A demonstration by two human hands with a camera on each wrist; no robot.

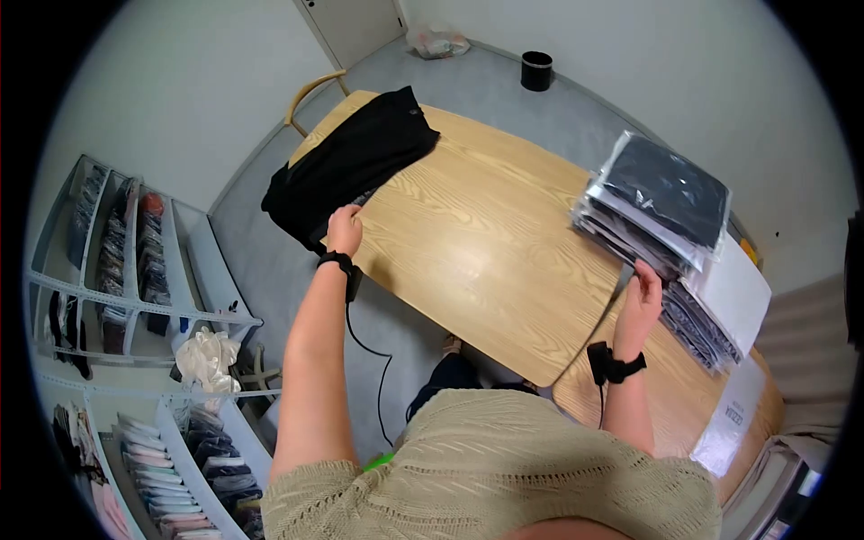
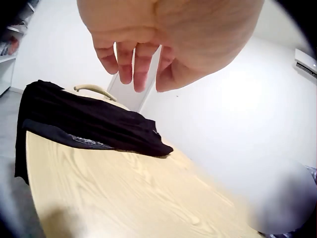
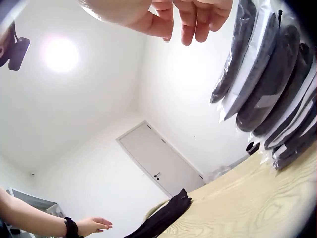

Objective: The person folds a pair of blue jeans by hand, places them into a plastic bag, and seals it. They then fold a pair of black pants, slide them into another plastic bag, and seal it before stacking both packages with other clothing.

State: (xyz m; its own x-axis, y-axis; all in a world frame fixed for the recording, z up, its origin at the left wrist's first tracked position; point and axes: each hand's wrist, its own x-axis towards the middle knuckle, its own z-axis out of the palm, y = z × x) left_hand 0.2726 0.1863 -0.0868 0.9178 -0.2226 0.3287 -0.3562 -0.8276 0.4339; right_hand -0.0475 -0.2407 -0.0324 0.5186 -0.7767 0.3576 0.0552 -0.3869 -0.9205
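Note:
A black garment (image 1: pixel 355 162) lies spread along the far left part of the wooden table (image 1: pixel 486 225), one end hanging over the edge. My left hand (image 1: pixel 345 232) is near its close side; in the left wrist view the fingers (image 2: pixel 141 64) hang loosely bent with nothing held, and the garment (image 2: pixel 94 119) shows a grey patterned strip along its edge. On the right, my right hand (image 1: pixel 640 310) is beside a stack of folded clothes in clear plastic bags (image 1: pixel 666 193). Its loosely bent fingers (image 3: pixel 187 22) hold nothing in the right wrist view.
A second pile of bagged clothes (image 1: pixel 702 328) and a flat silver-white bag (image 1: pixel 729 418) lie at the table's right. Shelves of bagged clothes (image 1: pixel 117 261) stand at the left. Behind the table are a wooden chair (image 1: pixel 310 94) and a black bin (image 1: pixel 536 72).

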